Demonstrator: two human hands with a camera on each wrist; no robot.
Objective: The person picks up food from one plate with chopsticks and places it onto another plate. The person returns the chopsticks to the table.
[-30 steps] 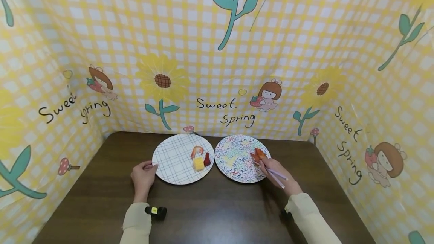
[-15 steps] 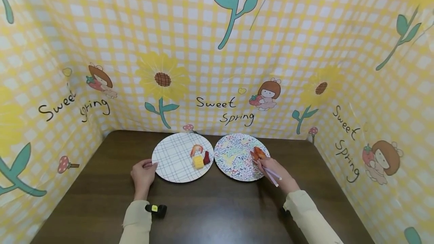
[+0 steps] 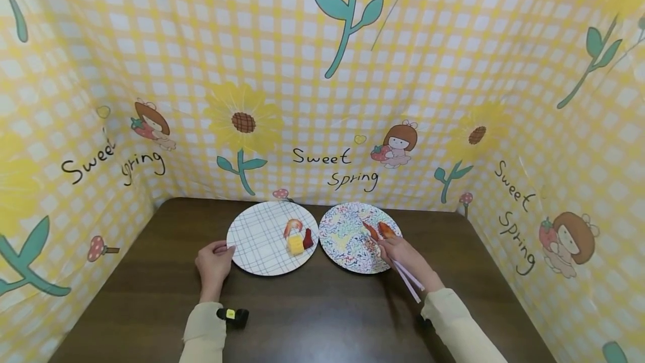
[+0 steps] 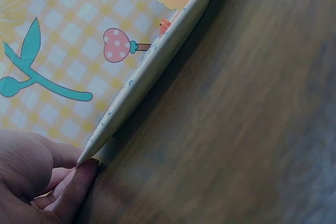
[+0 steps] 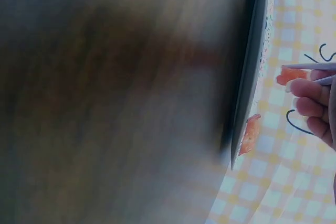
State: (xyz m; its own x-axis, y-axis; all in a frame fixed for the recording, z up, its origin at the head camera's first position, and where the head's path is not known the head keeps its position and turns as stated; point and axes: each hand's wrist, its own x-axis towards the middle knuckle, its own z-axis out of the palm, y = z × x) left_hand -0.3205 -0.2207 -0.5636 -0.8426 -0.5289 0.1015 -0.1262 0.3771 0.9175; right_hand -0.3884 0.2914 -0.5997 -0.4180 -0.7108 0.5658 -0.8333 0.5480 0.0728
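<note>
Plate (image 3: 254,248) being held by left grip (image 3: 213,262), chopsticks (image 3: 407,283) by right grip (image 3: 405,257); its ten-o'clock orange piece (image 3: 370,232) could be getting dropped if under-squeezed.

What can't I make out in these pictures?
Left wrist view: most of the food on the plaid plate, hidden by the plate's rim.
Right wrist view: the tip of the lower chopstick, hidden by the right hand's fingers.
Right wrist view: the table's grain, blurred.
Head view: what exactly the orange pieces are, too small to tell.
</note>
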